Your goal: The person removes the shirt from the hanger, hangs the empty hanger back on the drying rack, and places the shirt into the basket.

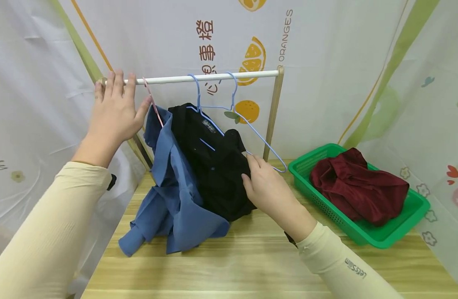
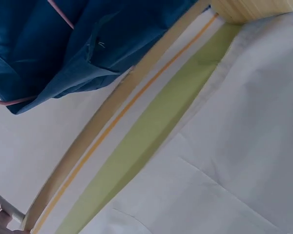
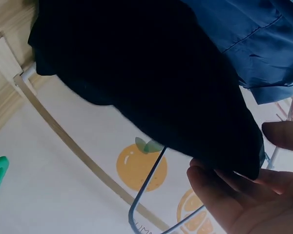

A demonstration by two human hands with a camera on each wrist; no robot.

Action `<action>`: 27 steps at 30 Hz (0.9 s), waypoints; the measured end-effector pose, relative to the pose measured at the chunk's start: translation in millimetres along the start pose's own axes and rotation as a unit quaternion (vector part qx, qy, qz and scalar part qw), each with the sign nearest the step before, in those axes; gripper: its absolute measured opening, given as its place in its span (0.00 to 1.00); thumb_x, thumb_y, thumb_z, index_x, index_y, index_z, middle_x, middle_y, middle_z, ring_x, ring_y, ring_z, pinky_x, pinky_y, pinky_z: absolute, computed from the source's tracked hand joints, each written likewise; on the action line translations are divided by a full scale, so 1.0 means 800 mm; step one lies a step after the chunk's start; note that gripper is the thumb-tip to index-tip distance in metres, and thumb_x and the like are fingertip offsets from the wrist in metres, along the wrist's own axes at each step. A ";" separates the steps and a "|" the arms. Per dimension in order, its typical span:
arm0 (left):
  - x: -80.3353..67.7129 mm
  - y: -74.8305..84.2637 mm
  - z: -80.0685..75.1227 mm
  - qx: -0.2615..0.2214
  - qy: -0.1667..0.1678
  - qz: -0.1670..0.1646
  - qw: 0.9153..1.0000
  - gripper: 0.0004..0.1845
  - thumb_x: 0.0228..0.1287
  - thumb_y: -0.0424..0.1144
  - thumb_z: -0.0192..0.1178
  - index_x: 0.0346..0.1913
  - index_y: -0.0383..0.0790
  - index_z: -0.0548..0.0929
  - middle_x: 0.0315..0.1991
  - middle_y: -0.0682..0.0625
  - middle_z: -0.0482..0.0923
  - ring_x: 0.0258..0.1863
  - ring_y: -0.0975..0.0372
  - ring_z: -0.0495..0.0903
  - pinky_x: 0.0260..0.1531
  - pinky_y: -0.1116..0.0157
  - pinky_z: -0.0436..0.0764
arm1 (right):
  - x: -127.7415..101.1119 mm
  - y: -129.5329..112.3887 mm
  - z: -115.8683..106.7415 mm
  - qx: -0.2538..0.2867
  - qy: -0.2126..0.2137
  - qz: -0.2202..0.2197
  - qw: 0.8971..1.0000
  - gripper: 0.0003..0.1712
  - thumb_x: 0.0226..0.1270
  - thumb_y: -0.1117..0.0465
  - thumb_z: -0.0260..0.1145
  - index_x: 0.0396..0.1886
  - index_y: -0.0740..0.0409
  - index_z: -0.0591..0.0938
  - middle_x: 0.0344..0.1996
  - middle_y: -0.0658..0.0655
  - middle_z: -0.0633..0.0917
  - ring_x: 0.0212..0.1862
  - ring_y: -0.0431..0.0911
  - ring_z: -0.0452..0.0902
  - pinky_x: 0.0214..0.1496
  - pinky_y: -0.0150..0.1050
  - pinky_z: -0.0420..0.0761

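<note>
A black shirt [image 1: 221, 174] with a label at its neck hangs on a blue hanger [image 1: 198, 93] from a white rail [image 1: 169, 79]. At the shirt's right edge my right hand [image 1: 268, 187] touches the cloth. In the right wrist view, its thumb [image 3: 285, 134] stands apart from the fingers, whose tips are partly hidden by the cloth. My left hand [image 1: 114, 110] rests on the rail's left end, fingers straight, beside a pink hanger [image 1: 148, 93]. That hanger bears a blue shirt [image 1: 176, 199], whose lower part lies on the table.
A second blue hanger [image 1: 257, 133] hangs bare, right of the black shirt. Wooden posts [image 1: 274, 112] hold up the rail. To the right, a green basket [image 1: 326, 207] holds a dark red garment [image 1: 358, 187]. Everything stands on a wood-grain table [image 1: 259, 265] before a printed curtain [image 1: 318, 50].
</note>
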State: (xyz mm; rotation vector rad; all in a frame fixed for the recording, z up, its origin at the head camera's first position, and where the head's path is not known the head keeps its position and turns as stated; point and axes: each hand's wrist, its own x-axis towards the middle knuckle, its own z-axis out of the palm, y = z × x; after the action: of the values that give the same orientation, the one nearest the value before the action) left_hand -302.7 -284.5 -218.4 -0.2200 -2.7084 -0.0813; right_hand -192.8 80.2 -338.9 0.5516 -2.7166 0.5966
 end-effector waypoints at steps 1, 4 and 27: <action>0.001 0.000 0.002 0.000 0.003 -0.002 1.000 0.44 0.84 0.65 0.29 0.87 0.39 0.37 0.87 0.32 0.31 0.88 0.37 0.31 0.84 0.35 0.30 | 0.001 -0.002 0.001 0.002 -0.002 0.005 1.000 0.33 0.80 0.59 0.65 0.76 0.71 0.70 0.70 0.69 0.79 0.71 0.62 0.80 0.71 0.55 0.82; 0.001 0.003 0.011 -0.005 0.043 -0.002 0.999 0.44 0.84 0.64 0.33 0.87 0.39 0.42 0.86 0.30 0.41 0.87 0.37 0.38 0.84 0.36 0.33 | 0.004 -0.002 0.000 0.000 -0.001 0.009 1.000 0.30 0.80 0.61 0.64 0.75 0.71 0.72 0.68 0.69 0.82 0.68 0.61 0.82 0.69 0.54 0.83; -0.002 0.009 0.053 -0.066 0.137 -0.032 0.988 0.51 0.74 0.75 0.40 0.86 0.47 0.44 0.86 0.37 0.41 0.88 0.44 0.35 0.86 0.44 0.27 | 0.008 -0.013 -0.010 0.062 -0.068 0.016 0.996 0.14 0.79 0.61 0.66 0.31 0.63 0.85 0.20 0.55 0.80 0.25 0.47 0.75 0.30 0.37 0.76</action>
State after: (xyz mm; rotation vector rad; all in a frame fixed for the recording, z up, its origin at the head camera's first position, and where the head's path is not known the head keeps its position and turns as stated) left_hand -316.8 -274.1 -257.4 -0.1473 -2.4368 -0.2878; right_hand -192.9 73.2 -326.5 0.5992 -2.8344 0.7666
